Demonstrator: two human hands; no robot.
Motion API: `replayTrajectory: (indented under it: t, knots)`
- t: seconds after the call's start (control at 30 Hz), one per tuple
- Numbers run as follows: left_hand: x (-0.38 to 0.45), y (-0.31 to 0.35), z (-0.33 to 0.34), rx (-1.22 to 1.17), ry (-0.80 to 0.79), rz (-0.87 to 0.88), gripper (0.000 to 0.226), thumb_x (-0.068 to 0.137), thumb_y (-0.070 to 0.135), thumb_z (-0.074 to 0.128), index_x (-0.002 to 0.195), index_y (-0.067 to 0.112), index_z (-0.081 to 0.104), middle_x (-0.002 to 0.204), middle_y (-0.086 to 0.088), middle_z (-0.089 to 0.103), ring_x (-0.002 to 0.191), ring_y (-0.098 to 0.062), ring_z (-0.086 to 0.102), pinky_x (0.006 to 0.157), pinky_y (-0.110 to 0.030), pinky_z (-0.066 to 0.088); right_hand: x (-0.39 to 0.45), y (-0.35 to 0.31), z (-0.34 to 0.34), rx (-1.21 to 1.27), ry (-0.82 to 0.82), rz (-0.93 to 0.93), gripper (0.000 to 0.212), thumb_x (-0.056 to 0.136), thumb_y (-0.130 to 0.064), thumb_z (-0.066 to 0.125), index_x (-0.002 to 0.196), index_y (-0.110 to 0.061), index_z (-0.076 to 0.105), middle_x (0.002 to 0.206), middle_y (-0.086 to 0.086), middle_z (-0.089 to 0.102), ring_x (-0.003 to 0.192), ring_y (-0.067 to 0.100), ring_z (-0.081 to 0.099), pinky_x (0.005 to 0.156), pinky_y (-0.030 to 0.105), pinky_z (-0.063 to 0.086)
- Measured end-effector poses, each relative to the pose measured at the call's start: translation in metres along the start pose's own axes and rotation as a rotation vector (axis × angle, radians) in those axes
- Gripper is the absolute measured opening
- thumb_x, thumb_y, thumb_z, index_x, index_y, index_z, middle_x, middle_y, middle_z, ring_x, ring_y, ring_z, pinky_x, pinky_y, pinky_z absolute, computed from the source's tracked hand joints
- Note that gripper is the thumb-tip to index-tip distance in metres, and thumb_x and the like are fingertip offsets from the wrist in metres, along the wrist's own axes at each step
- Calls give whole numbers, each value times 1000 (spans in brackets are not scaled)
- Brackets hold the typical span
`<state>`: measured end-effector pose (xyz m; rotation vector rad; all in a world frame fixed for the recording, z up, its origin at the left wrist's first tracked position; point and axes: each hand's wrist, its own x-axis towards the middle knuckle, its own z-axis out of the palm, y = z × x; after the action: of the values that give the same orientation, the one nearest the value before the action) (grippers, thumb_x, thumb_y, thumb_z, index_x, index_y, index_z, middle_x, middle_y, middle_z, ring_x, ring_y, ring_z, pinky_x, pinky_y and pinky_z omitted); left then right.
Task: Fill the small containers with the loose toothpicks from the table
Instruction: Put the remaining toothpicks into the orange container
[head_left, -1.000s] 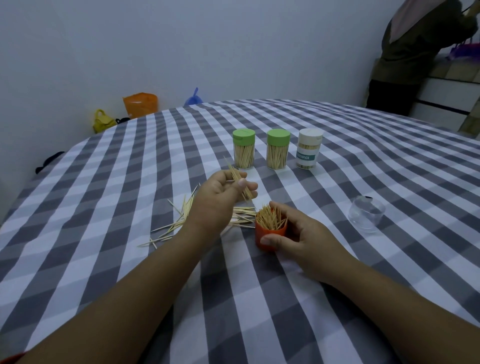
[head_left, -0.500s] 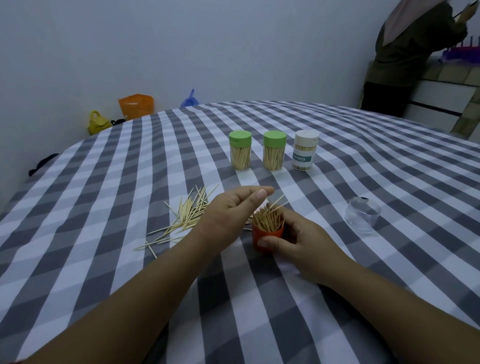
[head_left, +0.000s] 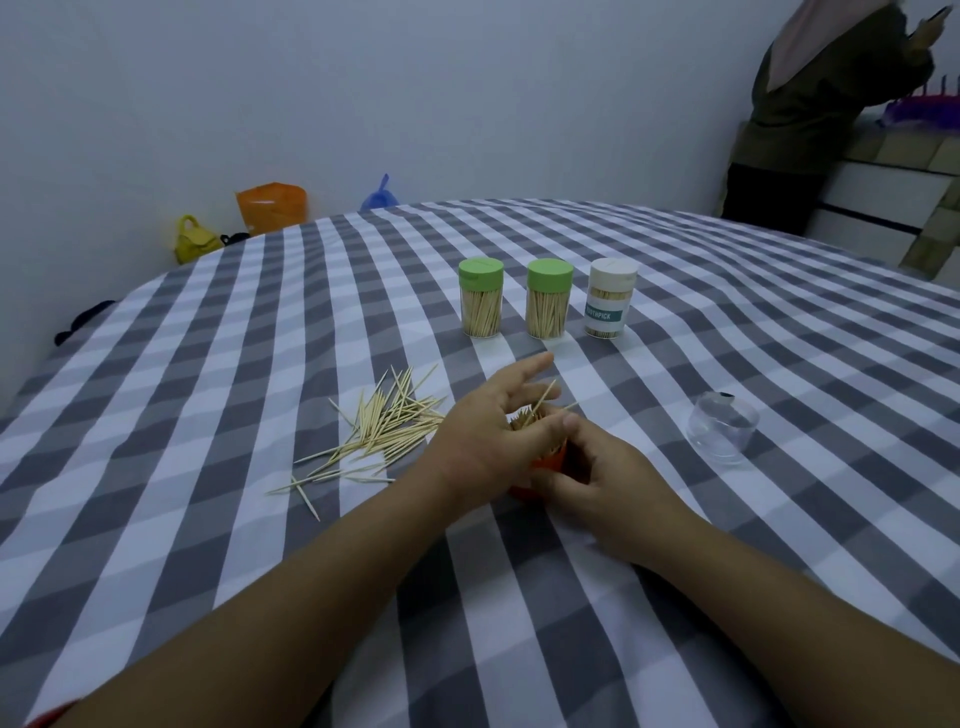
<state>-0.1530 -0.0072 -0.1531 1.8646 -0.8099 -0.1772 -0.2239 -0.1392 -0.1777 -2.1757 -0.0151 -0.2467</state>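
A small orange container (head_left: 550, 462) stands on the checked tablecloth, stuffed with toothpicks that stick up out of it. My right hand (head_left: 608, 483) grips it from the right side. My left hand (head_left: 498, 436) lies over its top with fingers spread and fairly straight, touching the toothpick tips and hiding most of the container. A pile of loose toothpicks (head_left: 384, 426) lies on the cloth just left of my left hand. Two green-lidded containers (head_left: 481, 304) (head_left: 549, 299) and a white-lidded one (head_left: 611, 298), all holding toothpicks, stand in a row behind.
A clear plastic cap (head_left: 722, 434) lies on the cloth to the right. A person (head_left: 826, 104) stands at the back right by a counter. Bags in orange (head_left: 271, 205), yellow (head_left: 193, 240) and blue sit on the floor past the table's far left edge.
My left hand, which held a bunch of toothpicks above the table, came down over the orange container and spread its fingers on the toothpicks inside. My right hand stayed on the container.
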Motion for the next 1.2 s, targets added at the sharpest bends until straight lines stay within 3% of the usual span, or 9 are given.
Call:
replayTrajectory:
  t: [0.17, 0.27, 0.33, 0.43, 0.5, 0.6, 0.87, 1.0, 1.2]
  knots:
    - [4, 3, 5, 28, 119, 89, 44, 87, 21, 68, 126, 34, 54, 90, 24, 67, 96, 19, 55, 83, 0, 39, 0, 0, 0, -6, -3, -6, 50, 85, -30, 67, 131, -25, 48, 118, -5, 61, 108, 11, 57, 93, 33, 50]
    - [6, 1, -1, -81, 103, 82, 40, 86, 15, 67, 113, 42, 56, 93, 13, 72, 101, 4, 62, 91, -17, 47, 0, 0, 0, 19, -14, -9, 49, 83, -32, 67, 128, -29, 48, 117, -7, 61, 108, 9, 57, 93, 31, 50]
    - [5, 2, -8, -195, 53, 64, 37, 88, 11, 63, 111, 40, 57, 96, 6, 73, 103, -4, 65, 89, -23, 51, 0, 1, 0, 9, -18, -15, 55, 81, -37, 68, 131, -34, 44, 120, -10, 58, 110, 6, 55, 95, 27, 48]
    - [2, 3, -16, -318, 12, 2, 25, 92, 5, 53, 103, 26, 62, 91, 5, 70, 90, 0, 66, 77, -14, 51, 0, 1, 0, 1, -9, -24, 63, 79, -40, 68, 136, -33, 43, 122, -12, 58, 112, 5, 54, 97, 26, 46]
    - [1, 1, -19, -348, 14, -31, 20, 94, 6, 50, 98, 21, 62, 86, 7, 71, 85, 1, 65, 81, -18, 51, 1, 1, 0, 6, -5, -28, 62, 79, -39, 69, 136, -32, 44, 120, -13, 59, 111, 4, 55, 97, 25, 46]
    - [2, 0, -22, -357, 19, -28, 16, 96, 10, 48, 98, 19, 61, 86, 8, 72, 88, -3, 64, 85, -23, 47, 1, 2, 0, -1, -12, -18, 66, 77, -44, 68, 137, -30, 43, 122, -12, 59, 112, 4, 54, 98, 26, 46]
    - [1, 2, -29, -326, 45, 37, 13, 96, 14, 47, 103, 15, 58, 91, 11, 74, 97, 2, 64, 82, -8, 45, 1, 2, 0, -7, -22, 6, 72, 80, -38, 68, 144, -27, 36, 132, -10, 53, 119, 7, 50, 103, 26, 42]
    - [1, 2, -28, -250, -17, -1, 11, 96, 18, 48, 97, 21, 59, 93, 16, 72, 97, 6, 63, 85, -12, 45, 1, 2, 0, -10, -26, 7, 71, 80, -40, 68, 143, -29, 36, 132, -11, 53, 119, 6, 50, 102, 27, 43]
    - [3, 4, -29, -325, 125, 112, 15, 99, 16, 41, 105, 12, 54, 95, 15, 73, 106, 6, 60, 91, -5, 40, 3, 3, 0, -16, -28, 14, 72, 80, -40, 68, 144, -27, 36, 134, -9, 53, 120, 9, 50, 104, 31, 43]
